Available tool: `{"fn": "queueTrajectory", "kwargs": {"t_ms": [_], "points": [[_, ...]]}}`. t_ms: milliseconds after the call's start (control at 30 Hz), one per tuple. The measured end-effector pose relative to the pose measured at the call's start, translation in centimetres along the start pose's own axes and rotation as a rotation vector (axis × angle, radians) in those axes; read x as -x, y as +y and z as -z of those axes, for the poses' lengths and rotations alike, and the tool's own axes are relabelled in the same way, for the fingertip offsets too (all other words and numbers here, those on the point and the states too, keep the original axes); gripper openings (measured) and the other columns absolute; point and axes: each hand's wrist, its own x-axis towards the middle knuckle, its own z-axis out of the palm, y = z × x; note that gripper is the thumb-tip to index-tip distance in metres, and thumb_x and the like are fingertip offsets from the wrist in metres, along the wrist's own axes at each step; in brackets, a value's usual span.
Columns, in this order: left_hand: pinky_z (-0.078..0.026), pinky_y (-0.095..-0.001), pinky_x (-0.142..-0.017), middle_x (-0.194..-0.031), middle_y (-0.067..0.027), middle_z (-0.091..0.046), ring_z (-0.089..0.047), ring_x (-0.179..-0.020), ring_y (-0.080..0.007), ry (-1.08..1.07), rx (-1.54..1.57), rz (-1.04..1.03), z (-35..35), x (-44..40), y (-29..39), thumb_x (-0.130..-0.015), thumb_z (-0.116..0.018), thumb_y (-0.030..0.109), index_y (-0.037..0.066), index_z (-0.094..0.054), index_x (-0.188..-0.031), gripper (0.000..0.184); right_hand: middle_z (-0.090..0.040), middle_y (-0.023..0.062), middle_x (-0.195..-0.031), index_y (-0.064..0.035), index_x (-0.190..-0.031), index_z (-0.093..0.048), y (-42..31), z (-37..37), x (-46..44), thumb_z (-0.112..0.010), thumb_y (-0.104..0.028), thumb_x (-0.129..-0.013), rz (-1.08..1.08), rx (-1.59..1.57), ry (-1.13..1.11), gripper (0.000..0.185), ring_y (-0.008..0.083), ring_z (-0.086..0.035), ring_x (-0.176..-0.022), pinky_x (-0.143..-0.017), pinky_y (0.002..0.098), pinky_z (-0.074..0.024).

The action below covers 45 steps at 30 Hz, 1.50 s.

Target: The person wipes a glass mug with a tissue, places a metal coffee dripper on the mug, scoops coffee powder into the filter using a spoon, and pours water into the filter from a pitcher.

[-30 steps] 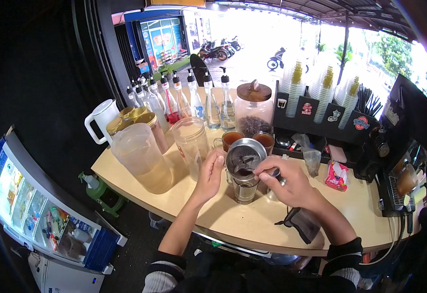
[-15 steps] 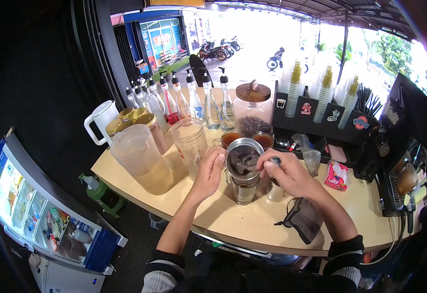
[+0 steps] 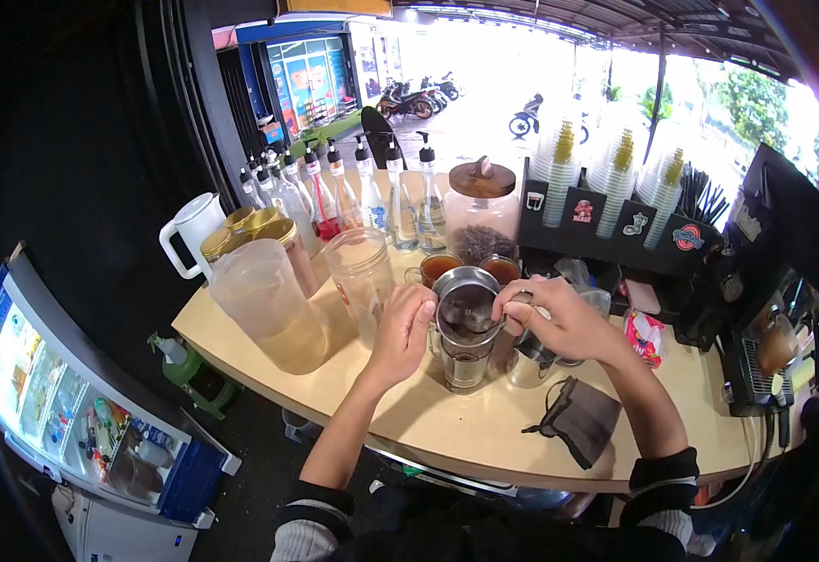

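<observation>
My left hand [image 3: 402,328] is closed, its fingers pinching the left rim of a round metal cup [image 3: 448,323] with dark contents. The cup is over a clear ribbed glass [image 3: 467,373]; whether it rests on the glass, I cannot tell. My right hand [image 3: 559,317] is closed on a metal spoon [image 3: 523,297] at the cup's right rim; its lower end is hard to make out. Just behind stand two glass mugs of brown drink, a left mug [image 3: 439,267] and a right mug [image 3: 500,270]. A small steel pitcher [image 3: 528,365] stands under my right hand.
A black cloth pouch [image 3: 578,421] lies near the front edge. At left stand a plastic pitcher [image 3: 264,304], a clear jar [image 3: 358,267] and a white jug [image 3: 194,234]. Behind are pump bottles [image 3: 400,211], a lidded jar [image 3: 484,211] and a cup rack [image 3: 583,214].
My right hand has risen slightly with the spoon and shifted right, showing more of the steel pitcher. The dark contents look lower in the cup. My left hand stays at the rim.
</observation>
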Motion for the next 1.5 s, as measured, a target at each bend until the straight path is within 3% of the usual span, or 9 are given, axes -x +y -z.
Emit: {"fn": "queueTrajectory", "kwargs": {"t_ms": [133, 200, 233, 533, 633, 733, 900, 1300, 1500], "points": [[-0.036, -0.0365, -0.080, -0.082, -0.0106, -0.051, -0.047, -0.084, -0.0277, -0.001, -0.013, 0.001, 0.1, 0.1, 0.2, -0.096, -0.043, 0.019, 0.001, -0.051, -0.085, 0.022, -0.060, 0.0075, -0.072, -0.0002, -0.091, -0.062, -0.1, -1.1, 0.9, -0.052, -0.014, -0.092, -0.115, -0.193, 0.007, 0.017, 0.0168, -0.056, -0.063, -0.063, 0.0298, -0.0454], [-0.037, -0.0364, -0.080, -0.083, -0.0107, -0.052, -0.047, -0.085, -0.0275, 0.002, -0.016, 0.003, 0.1, 0.1, 0.1, -0.096, -0.044, 0.019, 0.001, -0.052, -0.085, 0.022, -0.062, 0.0079, -0.076, -0.0006, -0.089, -0.064, 0.1, -2.4, 1.9, -0.060, -0.012, -0.087, 0.061, -0.159, 0.151, 0.012, 0.0174, -0.058, -0.068, -0.066, 0.0295, -0.0460], [-0.037, -0.0363, -0.080, -0.083, -0.0104, -0.052, -0.047, -0.084, -0.0269, 0.034, 0.005, 0.014, 0.0, 0.1, 0.0, -0.095, -0.045, 0.018, 0.001, -0.052, -0.085, 0.021, -0.063, 0.0080, -0.079, -0.0006, -0.086, -0.064, -0.4, -2.4, 2.4, -0.064, -0.011, -0.085, 0.006, -0.137, 0.126, 0.010, 0.0166, -0.058, -0.071, -0.068, 0.0289, -0.0463], [-0.039, -0.0339, -0.075, -0.079, -0.0087, -0.055, -0.051, -0.078, -0.0240, 0.063, 0.045, 0.054, 0.2, 0.3, -0.5, -0.093, -0.051, 0.014, -0.001, -0.054, -0.083, 0.018, -0.058, 0.0075, -0.084, -0.0007, -0.092, -0.056, -1.5, -2.6, 8.3, -0.053, -0.009, -0.091, -0.099, -0.234, 0.448, 0.009, 0.0149, -0.056, -0.076, -0.069, 0.0268, -0.0442], [-0.040, -0.0321, -0.072, -0.076, -0.0088, -0.055, -0.052, -0.074, -0.0217, 0.074, 0.117, 0.131, 0.3, 0.3, -0.2, -0.093, -0.051, 0.015, -0.002, -0.055, -0.083, 0.020, -0.056, 0.0082, -0.079, -0.0010, -0.093, -0.054, -0.6, -2.9, 10.4, -0.049, -0.004, -0.090, -0.009, -0.049, 0.577, 0.007, 0.0146, -0.051, -0.068, -0.064, 0.0270, -0.0414], [-0.041, -0.0289, -0.069, -0.073, -0.0079, -0.055, -0.053, -0.070, -0.0160, 0.080, 0.192, 0.220, 0.5, 0.3, 0.0, -0.095, -0.052, 0.019, -0.003, -0.057, -0.083, 0.025, -0.056, 0.0091, -0.080, -0.0013, -0.094, -0.054, -0.5, -3.6, 12.2, -0.049, -0.002, -0.089, -0.114, 0.014, 0.493, 0.006, 0.0154, -0.051, -0.071, -0.066, 0.0284, -0.0418], [-0.044, -0.0264, -0.067, -0.074, -0.0066, -0.060, -0.056, -0.071, -0.0122, 0.059, 0.172, 0.255, 0.7, 0.2, 0.3, -0.095, -0.053, 0.022, -0.004, -0.062, -0.088, 0.028, -0.059, 0.0144, -0.089, -0.0004, -0.093, -0.056, 1.5, -5.9, 13.0, -0.057, 0.003, -0.078, -0.092, 0.285, 0.294, 0.016, 0.0318, -0.058, -0.082, -0.073, 0.0398, -0.0469], [-0.040, -0.0234, -0.073, -0.076, -0.0001, -0.056, -0.049, -0.077, -0.0076, 0.015, 0.218, 0.393, 0.2, 1.0, 0.5, -0.097, -0.050, 0.025, -0.001, -0.059, -0.084, 0.031, -0.056, 0.0057, -0.092, -0.0094, -0.104, -0.056, 4.7, -9.6, 13.4, -0.061, -0.004, -0.068, 0.048, 0.674, 0.000, 0.037, 0.0203, -0.058, -0.087, -0.073, 0.0338, -0.0440], [-0.044, -0.0244, -0.069, -0.075, -0.0042, -0.062, -0.055, -0.074, -0.0080, 0.022, 0.222, 0.351, -0.5, 1.7, -0.1, -0.095, -0.053, 0.023, -0.004, -0.063, -0.088, 0.029, -0.055, 0.0043, -0.089, -0.0095, -0.099, -0.056, 4.8, -10.0, 13.1, -0.057, -0.008, -0.073, 0.075, 0.679, -0.134, 0.026, 0.0184, -0.058, -0.086, -0.072, 0.0324, -0.0432]]}}
